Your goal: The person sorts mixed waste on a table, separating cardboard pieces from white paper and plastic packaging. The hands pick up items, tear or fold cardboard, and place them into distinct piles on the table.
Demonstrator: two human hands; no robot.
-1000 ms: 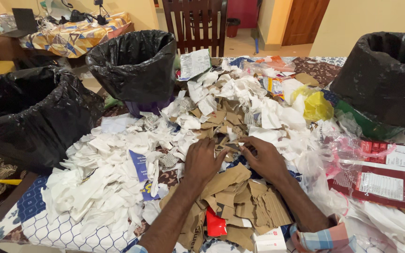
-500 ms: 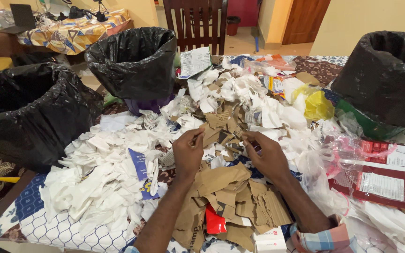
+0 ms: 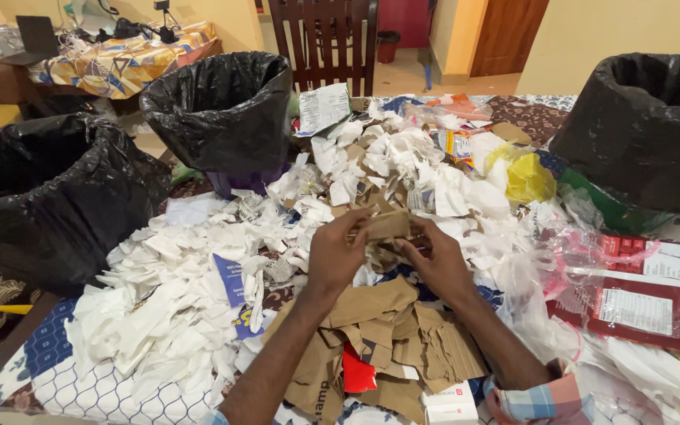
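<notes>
At the centre of the frame the left hand (image 3: 338, 253) and the right hand (image 3: 437, 260) have come together on one brown cardboard scrap (image 3: 388, 225), each pinching an end of it and holding it lifted just above the heap. Half a second ago the two hands were apart, the left raised with something small between its fingertips and the right resting on the litter; a second ago both lay flat among the scraps. The scrap now sits level between the fingertips, a little above the middle of the frame.

Below the hands, toward the lower centre, lies the pile of torn brown cardboard (image 3: 387, 330), unchanged, with a red wrapper (image 3: 358, 371) tucked in it. To the left spreads the heap of white paper pieces (image 3: 175, 291), and a blue printed slip (image 3: 230, 279) lies where it did. More white shreds (image 3: 403, 157) are heaped above the hands, with a yellow plastic bag (image 3: 530, 179) at upper right. A red packet (image 3: 639, 303) lies at the right edge on the counter (image 3: 80, 386).

Three bins lined with black bags stand around: one at far left (image 3: 49, 197), one at upper left centre (image 3: 226, 106), one at upper right (image 3: 647, 126). A dark wooden chair (image 3: 324, 39) stands beyond.
</notes>
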